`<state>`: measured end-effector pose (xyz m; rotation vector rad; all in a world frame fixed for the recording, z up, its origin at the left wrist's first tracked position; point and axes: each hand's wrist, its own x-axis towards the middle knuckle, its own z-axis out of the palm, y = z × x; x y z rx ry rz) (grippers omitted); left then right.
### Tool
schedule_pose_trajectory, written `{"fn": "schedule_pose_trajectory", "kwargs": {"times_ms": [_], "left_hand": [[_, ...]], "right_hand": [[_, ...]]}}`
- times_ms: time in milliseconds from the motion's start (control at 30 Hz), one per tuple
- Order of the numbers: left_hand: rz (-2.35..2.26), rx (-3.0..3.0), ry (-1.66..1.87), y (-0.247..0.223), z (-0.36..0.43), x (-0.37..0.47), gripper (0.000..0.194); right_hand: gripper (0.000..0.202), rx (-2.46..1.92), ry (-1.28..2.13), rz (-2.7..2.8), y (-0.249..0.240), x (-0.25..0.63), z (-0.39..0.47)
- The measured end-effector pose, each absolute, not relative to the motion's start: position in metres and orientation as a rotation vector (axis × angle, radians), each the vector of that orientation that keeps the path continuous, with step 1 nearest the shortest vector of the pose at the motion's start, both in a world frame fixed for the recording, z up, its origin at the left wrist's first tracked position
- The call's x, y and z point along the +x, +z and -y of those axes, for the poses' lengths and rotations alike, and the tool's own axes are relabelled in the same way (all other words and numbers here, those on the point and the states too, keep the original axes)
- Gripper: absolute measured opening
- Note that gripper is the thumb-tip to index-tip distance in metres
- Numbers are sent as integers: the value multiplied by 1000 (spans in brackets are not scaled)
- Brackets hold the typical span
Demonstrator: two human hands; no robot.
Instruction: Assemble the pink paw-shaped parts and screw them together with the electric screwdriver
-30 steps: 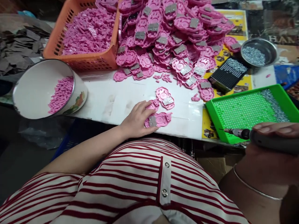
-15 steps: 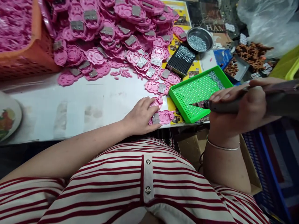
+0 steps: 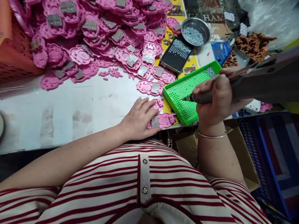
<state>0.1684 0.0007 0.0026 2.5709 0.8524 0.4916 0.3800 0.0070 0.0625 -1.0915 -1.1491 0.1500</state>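
My left hand (image 3: 137,119) lies on the table's front edge, its thumb and index finger on either side of a pink plastic casing (image 3: 166,120) with a metal plate. Its other fingers spread over a second pink casing (image 3: 157,105), partly hidden beneath them. My right hand (image 3: 216,98) is wrapped round a dark electric screwdriver (image 3: 252,87), held nearly level. The screwdriver's bit points down over the green perforated tray (image 3: 171,101), which carries rows of small screws; I cannot tell whether it touches one.
Pink casings with metal plates (image 3: 118,35) are heaped at the back. Behind the green tray are a black perforated tray (image 3: 176,56) and a metal bowl (image 3: 196,31) of screws. An orange basket (image 3: 18,59) stands left, brown parts (image 3: 254,46) lie right.
My right hand has brought the screwdriver left, its bit further over the green tray's left part. My left hand stays at the casings, fingers a little flatter. The view has shifted slightly.
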Motion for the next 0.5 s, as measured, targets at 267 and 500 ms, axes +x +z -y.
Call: {"fn": "schedule_pose_trajectory", "kwargs": {"times_ms": [267,500], "left_hand": [[-877,2587,489,5,-1,167,55],[-884,2592,460,8,0,167,54]], "right_hand": [[46,-1111,185,1144,53,385,-13],[47,-1000,290,1096,32,391,-24]]}}
